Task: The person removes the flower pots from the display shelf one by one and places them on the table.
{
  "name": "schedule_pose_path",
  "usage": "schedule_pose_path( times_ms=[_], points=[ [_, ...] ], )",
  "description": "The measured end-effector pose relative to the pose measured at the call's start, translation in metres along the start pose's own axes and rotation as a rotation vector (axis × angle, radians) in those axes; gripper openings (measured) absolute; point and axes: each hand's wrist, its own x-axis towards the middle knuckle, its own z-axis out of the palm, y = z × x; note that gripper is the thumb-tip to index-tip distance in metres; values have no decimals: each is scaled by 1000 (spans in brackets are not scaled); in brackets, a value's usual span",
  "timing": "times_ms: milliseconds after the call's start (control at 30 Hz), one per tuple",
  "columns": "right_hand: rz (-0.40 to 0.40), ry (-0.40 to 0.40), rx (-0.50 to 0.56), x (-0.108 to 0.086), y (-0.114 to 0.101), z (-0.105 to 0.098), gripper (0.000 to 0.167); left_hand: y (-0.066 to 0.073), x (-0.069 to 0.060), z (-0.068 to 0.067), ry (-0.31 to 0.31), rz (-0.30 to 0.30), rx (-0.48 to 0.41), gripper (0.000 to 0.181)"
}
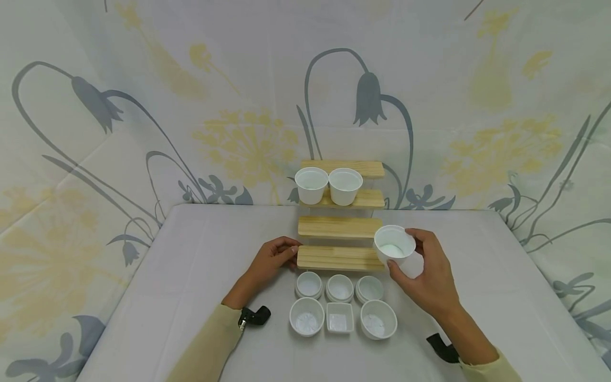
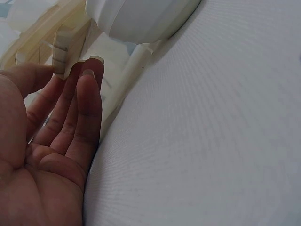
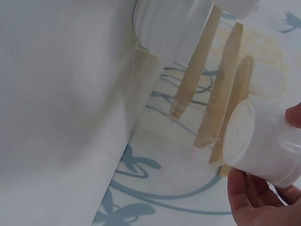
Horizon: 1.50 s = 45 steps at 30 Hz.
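My right hand holds a white round cup between thumb and fingers, beside the right end of the lowest slat of a tiered wooden rack. In the right wrist view, the cup is tilted in the picture, its base towards the slats. My left hand pinches the left end of that lowest slat; the left wrist view shows the thumb and fingers at the slat's end. Two more white cups stand side by side on a higher slat.
Before the rack stand three small round white pots in a row. Nearer lie two round white bowls with a square white dish between them. A white cloth covers the table; a flowered curtain hangs behind.
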Motion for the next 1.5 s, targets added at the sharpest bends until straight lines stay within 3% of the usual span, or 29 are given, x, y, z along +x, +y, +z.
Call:
schedule_pose_path(
  times_ms=[300,533,1033,1300,1500],
  points=[
    [-13,-43,-67,-10,4,-9,85,-1,0,-1,1,6,0,28],
    [24,-99,-111,-17,6,-14,80,-1,0,-1,1,-10,1,26],
    [58,-289,-180,-29,12,-24,77,1,0,-1,-1,4,2,27],
    [16,-364,-184,-32,22,-28,84,-1,1,-1,-7,-2,-8,27],
    [62,-434,-197,-33,23,-28,80,-1,1,-1,-4,-3,5,28]
  ],
)
